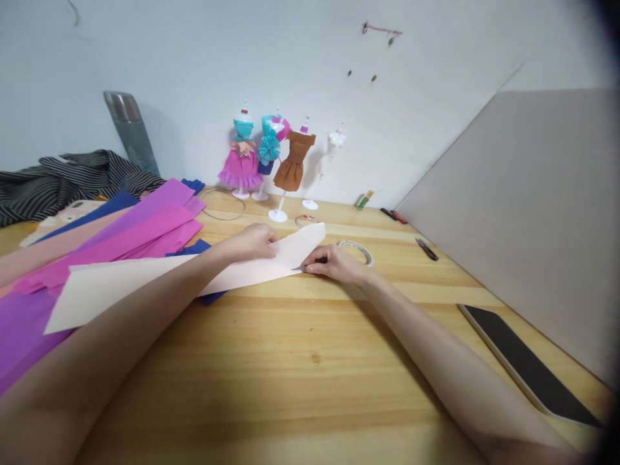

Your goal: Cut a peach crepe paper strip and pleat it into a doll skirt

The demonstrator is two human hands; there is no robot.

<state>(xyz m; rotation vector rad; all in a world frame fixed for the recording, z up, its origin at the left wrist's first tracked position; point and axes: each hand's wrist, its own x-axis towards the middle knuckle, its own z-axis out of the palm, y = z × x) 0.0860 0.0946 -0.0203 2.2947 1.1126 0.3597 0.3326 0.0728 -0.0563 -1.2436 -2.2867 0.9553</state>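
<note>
A long piece of pale paper (252, 274) lies over the middle of the wooden table (310, 387); its wide end reaches toward the left edge, on top of a pile of coloured paper (140, 226). Its narrow end rises a little, toward the back edge where the small dress stands (292, 161) are in a row against the wall.

The left hand (256, 242) holds the upper side of this paper near the narrow end, probably so that the sheet is steady and does not slip. Its fingers are closed in a pinch, with the paper between thumb and fingers, though not every finger is visible.

The right hand (329, 263) is closed around the dark handle of what seems to be scissors (297, 268). The pointed metal tip lies at the near side of the paper; how far the blades are apart, I cannot tell. The hand comes from the right, perhaps because this side is free from the pile.

A roll of tape (369, 257) lies just behind the right hand, and a phone (527, 361) is along the right edge.
</note>
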